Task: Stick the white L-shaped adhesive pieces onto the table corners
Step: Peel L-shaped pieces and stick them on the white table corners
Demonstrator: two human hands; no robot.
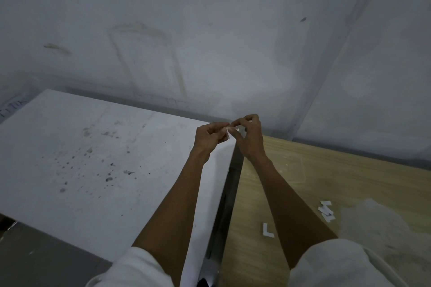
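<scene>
Grip: left hand and right hand fingers pinch one white piece above the white desk corner.
Risk: sticky face may fold onto itself or land crooked.

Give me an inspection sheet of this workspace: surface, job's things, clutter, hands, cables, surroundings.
Surface: white tabletop speckled with dark spots, beside a light wooden tabletop, with a narrow gap between them.
Job's things: small white adhesive piece held above the white tabletop's far right corner; one white L-shaped piece lying flat on the wood; a small pile of white pieces to its right.
Clutter: a pale hazy patch on the wood, too unclear to identify.
Hands: left hand and right hand both pinch the small piece, fingers curled.
Cables: nothing seen.
Surroundings: stained grey-white wall behind both tables.
</scene>
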